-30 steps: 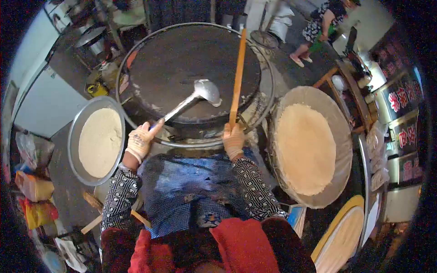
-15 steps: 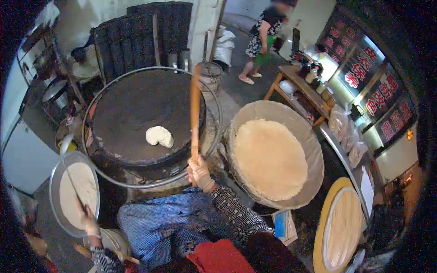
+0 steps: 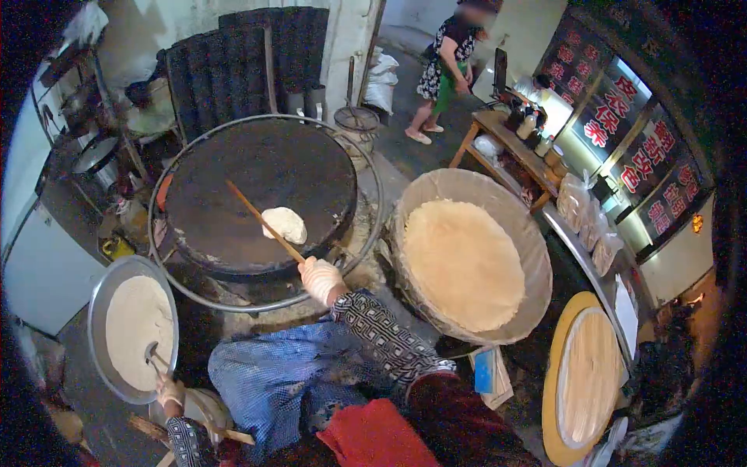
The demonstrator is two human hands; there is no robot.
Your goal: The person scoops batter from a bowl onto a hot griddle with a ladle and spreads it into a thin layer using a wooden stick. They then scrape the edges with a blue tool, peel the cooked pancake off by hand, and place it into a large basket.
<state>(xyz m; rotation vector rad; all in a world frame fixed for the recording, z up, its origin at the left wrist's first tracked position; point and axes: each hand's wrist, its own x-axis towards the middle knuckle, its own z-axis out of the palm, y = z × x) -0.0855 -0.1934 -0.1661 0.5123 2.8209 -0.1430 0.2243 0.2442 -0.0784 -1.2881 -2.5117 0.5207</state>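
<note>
My right hand [image 3: 320,280], in a pale glove, is wrapped around the end of a long wooden stick [image 3: 253,208]. The stick slants over the round dark griddle [image 3: 233,167] and overlaps a lump of white batter [image 3: 286,226] in this view. At lower left my left hand [image 3: 170,391], also gloved, grips the handle of a ladle [image 3: 152,354]. The ladle's head rests at the batter's surface inside a metal bowl [image 3: 95,327]. Pale, thick batter [image 3: 134,327] fills much of that bowl.
A metal ring [image 3: 379,198] surrounds the griddle. Right of it stands a lined basket [image 3: 537,268] with a stack of thin round flatbreads [image 3: 463,265]. A round wooden board [image 3: 587,385] lies at lower right. Behind, a person [image 3: 443,70] stands near a wooden table [image 3: 498,128].
My right hand has swung the stick from upright to slanting left over the griddle and the batter lump. My left hand has lowered the ladle's head from beyond the bowl's far rim into the bowl.
</note>
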